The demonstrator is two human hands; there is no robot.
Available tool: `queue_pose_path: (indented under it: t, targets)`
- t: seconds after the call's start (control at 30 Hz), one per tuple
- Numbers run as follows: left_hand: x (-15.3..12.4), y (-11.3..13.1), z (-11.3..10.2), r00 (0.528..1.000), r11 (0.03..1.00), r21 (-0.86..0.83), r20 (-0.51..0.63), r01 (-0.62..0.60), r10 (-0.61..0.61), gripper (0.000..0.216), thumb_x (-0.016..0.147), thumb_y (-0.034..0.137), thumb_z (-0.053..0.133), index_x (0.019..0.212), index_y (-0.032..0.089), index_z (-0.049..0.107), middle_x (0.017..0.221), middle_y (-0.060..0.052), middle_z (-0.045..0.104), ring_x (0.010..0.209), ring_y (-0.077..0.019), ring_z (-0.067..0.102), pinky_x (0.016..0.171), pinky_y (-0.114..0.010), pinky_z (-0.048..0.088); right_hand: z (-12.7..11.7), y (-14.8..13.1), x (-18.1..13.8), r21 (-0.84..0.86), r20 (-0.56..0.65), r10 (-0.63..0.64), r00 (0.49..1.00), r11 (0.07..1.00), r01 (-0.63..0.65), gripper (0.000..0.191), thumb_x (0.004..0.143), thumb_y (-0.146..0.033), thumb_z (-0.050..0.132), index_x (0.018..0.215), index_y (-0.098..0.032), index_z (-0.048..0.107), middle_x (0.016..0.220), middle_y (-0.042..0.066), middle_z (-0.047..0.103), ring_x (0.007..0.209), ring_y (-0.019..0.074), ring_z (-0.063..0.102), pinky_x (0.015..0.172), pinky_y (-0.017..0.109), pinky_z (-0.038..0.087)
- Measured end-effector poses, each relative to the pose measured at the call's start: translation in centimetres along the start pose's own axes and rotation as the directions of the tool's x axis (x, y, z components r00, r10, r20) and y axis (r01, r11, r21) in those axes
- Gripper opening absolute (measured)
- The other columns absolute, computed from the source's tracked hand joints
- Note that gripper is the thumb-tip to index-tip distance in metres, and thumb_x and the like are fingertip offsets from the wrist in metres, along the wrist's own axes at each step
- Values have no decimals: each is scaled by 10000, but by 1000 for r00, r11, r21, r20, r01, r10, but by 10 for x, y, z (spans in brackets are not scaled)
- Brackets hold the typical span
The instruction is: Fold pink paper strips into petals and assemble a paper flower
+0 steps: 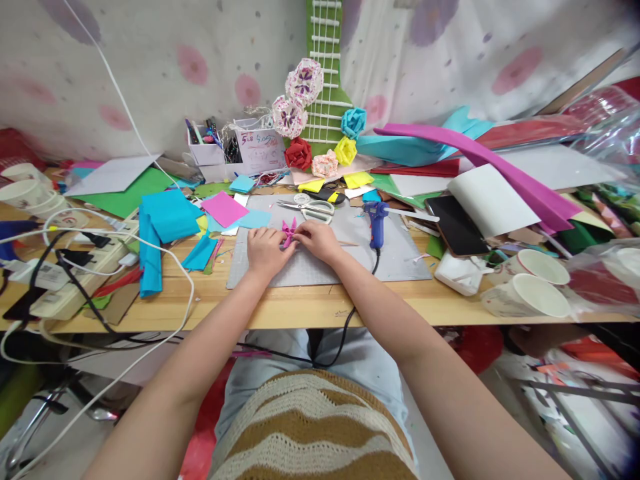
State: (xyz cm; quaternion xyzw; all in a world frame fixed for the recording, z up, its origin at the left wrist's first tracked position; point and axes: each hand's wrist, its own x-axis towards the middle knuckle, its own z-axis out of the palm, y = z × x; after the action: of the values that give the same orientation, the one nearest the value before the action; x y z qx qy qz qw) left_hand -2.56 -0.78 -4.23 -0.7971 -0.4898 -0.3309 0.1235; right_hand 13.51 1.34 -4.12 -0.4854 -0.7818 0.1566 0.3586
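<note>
Between my two hands is a small magenta paper flower [289,228] with pointed petals, held just above the grey cutting mat [400,263]. My left hand [267,251] has its fingers curled round the flower's left side and base. From the right, my right hand [316,239] pinches the flower with thumb and fingertips. The fingers partly hide its lower part. Scissors [320,212] with pale handles lie on the mat just beyond my hands. A blue hot glue gun [377,225] rests on the mat to the right, its cord running off the table's front edge.
A green paper guitar neck [325,87] with paper flowers leans at the back. Blue paper [170,217] and a power strip [85,273] with tangled cables lie left. To the right are a black phone [457,225], paper cups [527,295] and a long magenta paper strip [480,157].
</note>
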Motion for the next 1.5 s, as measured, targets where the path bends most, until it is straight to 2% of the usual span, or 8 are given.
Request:
queue_pose_path:
  t: [0.2, 0.37, 0.53, 0.7, 0.9, 1.0, 1.27, 1.5]
  targets:
    - [1, -3, 10, 1000, 998, 57, 25, 13, -14, 156, 802, 267, 529, 667, 205, 577, 718, -62, 635, 760, -233, 518, 757, -411, 308, 3, -1, -1, -5, -13, -18, 1000, 1000, 18, 90, 806, -234, 591, 791, -169, 652, 818, 43, 648, 754, 138, 554, 705, 241, 390]
    - [1, -5, 6, 997, 998, 47, 68, -40, 37, 168, 807, 258, 514, 659, 201, 571, 714, -66, 625, 762, -233, 514, 771, -412, 311, 1, -1, -3, -16, -27, 15, 1000, 1000, -16, 116, 814, -254, 582, 788, -170, 658, 795, 36, 651, 727, 131, 551, 680, 235, 384]
    - [1, -6, 7, 995, 996, 77, 85, -49, 43, 149, 790, 230, 518, 653, 198, 569, 700, -67, 619, 757, -233, 512, 760, -407, 307, 0, 2, -3, -4, 27, -9, 1000, 1000, 10, 130, 817, -266, 584, 799, -166, 666, 802, 36, 657, 745, 129, 557, 690, 231, 378]
    - [0, -8, 5, 996, 997, 49, 77, -57, 53, 144, 773, 280, 547, 653, 202, 567, 691, -51, 613, 768, -227, 510, 777, -408, 295, -1, 9, -2, 17, 77, -29, 997, 999, 27, 129, 829, -249, 567, 821, -167, 666, 823, 40, 658, 776, 131, 564, 717, 233, 381]
    - [0, -23, -9, 998, 997, -62, -16, 54, -55, 170, 798, 366, 552, 739, 211, 591, 755, -42, 612, 814, -216, 506, 767, -382, 291, -1, 8, -1, -14, 75, -45, 996, 999, 46, 128, 832, -245, 561, 836, -165, 661, 835, 49, 652, 789, 140, 563, 718, 240, 384]
    - [1, -26, -9, 999, 995, -92, 16, 46, -45, 218, 741, 433, 624, 819, 230, 618, 828, -46, 618, 868, -228, 498, 776, -377, 289, -1, 5, -1, -25, 97, -61, 993, 998, 64, 127, 836, -242, 555, 846, -169, 659, 843, 50, 649, 799, 143, 564, 720, 242, 384]
    - [2, -27, -4, 996, 990, -139, 88, 23, -11, 201, 771, 403, 605, 677, 226, 614, 753, -17, 642, 812, -197, 511, 769, -380, 275, -5, 1, -5, -62, 156, -92, 984, 993, 102, 132, 843, -247, 545, 864, -167, 648, 873, 54, 642, 816, 145, 567, 717, 244, 379]
    - [1, -29, -4, 992, 991, -132, 115, -38, 53, 183, 792, 385, 585, 703, 229, 623, 774, -20, 658, 831, -199, 515, 785, -392, 273, -1, -1, -4, -40, 158, -104, 982, 993, 111, 123, 816, -284, 586, 829, -164, 609, 838, 40, 606, 780, 137, 539, 694, 237, 372]
